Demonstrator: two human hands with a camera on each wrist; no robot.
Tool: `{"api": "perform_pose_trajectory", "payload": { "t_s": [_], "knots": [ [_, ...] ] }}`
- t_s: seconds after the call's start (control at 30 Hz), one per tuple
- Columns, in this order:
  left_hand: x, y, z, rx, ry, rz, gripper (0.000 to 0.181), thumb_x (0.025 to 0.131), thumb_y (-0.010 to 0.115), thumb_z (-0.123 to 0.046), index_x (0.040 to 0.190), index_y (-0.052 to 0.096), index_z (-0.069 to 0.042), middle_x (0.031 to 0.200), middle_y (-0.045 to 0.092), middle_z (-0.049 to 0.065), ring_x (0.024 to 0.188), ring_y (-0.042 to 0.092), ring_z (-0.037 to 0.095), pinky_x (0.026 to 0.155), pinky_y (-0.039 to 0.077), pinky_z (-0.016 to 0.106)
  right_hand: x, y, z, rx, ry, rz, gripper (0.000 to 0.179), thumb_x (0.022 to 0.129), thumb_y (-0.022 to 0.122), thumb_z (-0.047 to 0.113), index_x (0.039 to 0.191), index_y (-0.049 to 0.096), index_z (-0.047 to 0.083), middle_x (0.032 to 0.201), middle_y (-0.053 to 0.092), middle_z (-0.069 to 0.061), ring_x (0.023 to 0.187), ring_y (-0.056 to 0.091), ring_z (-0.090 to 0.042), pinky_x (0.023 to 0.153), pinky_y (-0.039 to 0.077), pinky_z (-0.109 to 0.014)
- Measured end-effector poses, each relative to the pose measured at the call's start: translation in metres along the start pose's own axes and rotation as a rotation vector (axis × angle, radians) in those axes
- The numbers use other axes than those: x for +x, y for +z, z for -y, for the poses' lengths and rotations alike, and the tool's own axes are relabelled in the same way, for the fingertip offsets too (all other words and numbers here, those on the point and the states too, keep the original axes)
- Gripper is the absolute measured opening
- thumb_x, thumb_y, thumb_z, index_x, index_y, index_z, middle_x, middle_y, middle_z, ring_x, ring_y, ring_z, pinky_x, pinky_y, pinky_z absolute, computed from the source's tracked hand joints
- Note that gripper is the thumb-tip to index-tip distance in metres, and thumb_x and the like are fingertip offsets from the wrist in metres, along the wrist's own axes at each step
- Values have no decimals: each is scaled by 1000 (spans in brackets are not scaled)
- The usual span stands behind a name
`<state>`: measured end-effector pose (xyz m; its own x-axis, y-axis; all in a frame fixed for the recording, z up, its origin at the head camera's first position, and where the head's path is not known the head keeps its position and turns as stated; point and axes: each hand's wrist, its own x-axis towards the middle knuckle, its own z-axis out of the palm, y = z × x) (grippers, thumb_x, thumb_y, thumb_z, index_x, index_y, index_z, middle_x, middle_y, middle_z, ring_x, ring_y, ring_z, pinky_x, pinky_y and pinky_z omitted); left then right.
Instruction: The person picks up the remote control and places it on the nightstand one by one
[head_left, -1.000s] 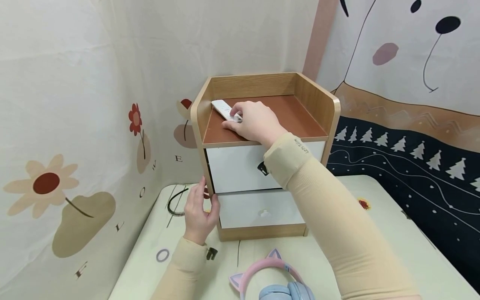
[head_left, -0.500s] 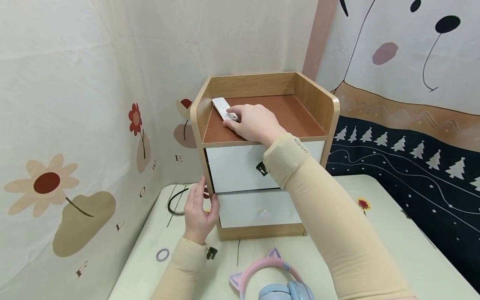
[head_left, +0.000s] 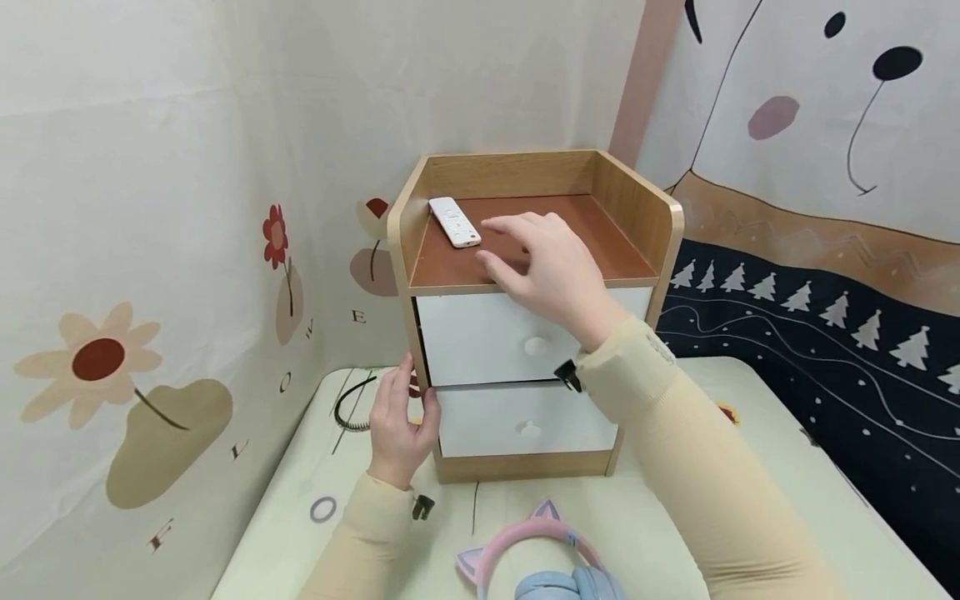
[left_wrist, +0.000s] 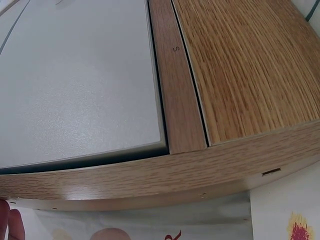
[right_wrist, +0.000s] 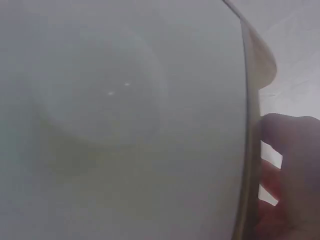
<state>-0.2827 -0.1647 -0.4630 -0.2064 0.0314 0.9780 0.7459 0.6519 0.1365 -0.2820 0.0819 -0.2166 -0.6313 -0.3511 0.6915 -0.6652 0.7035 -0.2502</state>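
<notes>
The slim white remote (head_left: 455,222) lies slantwise on the brown top of the little wooden cabinet (head_left: 510,175), buttons up, just past the fingertips of the right hand (head_left: 551,265). I'd call it light and stiff, its smooth plastic maybe a touch slippery, and hard enough to bear an ordinary pinch. The best hold looks to be across the long edges near the end closest to the fingers. The far end sits close by the cabinet's side wall, which would cramp any fingers there.

That right hand hangs with thumb and fingers apart and nothing between them; whether it brushes the top, I can't quite tell, as its wrist view is hazy.

Beneath its wrist are the two white drawers (head_left: 480,342). The left hand (head_left: 401,425) rests against the cabinet's side, fingers straight, holding nothing; just beyond them lies a dark curved band (head_left: 348,421). Nearer the person, below both hands, cat-eared headphones (head_left: 551,527) sit on the pale tabletop (head_left: 285,533), well out of the way.
</notes>
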Motion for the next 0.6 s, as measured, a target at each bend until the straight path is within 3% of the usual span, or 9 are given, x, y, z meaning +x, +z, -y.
{"api": "perform_pose_trajectory", "payload": {
  "t_s": [0.13,0.33,0.43,0.6],
  "knots": [
    [-1,0,0,6,0,-1,61,94,62,-8,151,55,13,105,67,26,78,68,29,64,61,38,-27,-4,-6,99,-101,-139,40,102,76,27,139,75,10,130,79,-12,99,62,-32,89,50,-42],
    [-2,-1,1,10,-6,-6,62,93,61,-8,151,55,13,106,68,26,78,68,28,64,61,36,-68,-4,-17,152,-200,-296,37,99,77,20,133,77,5,123,80,-14,101,65,-31,89,47,-36],
    [-2,0,0,3,-2,-6,62,93,62,-8,151,55,13,106,68,25,78,68,28,65,60,35,-90,-6,-22,137,-220,-366,37,101,74,25,131,78,5,122,80,-14,102,65,-31,90,48,-30],
    [-1,-1,-1,-4,0,-4,62,93,62,-7,151,55,13,107,68,25,79,68,28,66,60,34,-126,-8,-35,124,-249,-483,44,107,68,39,126,79,1,116,79,-20,105,67,-36,103,48,-17]
  ]
}}
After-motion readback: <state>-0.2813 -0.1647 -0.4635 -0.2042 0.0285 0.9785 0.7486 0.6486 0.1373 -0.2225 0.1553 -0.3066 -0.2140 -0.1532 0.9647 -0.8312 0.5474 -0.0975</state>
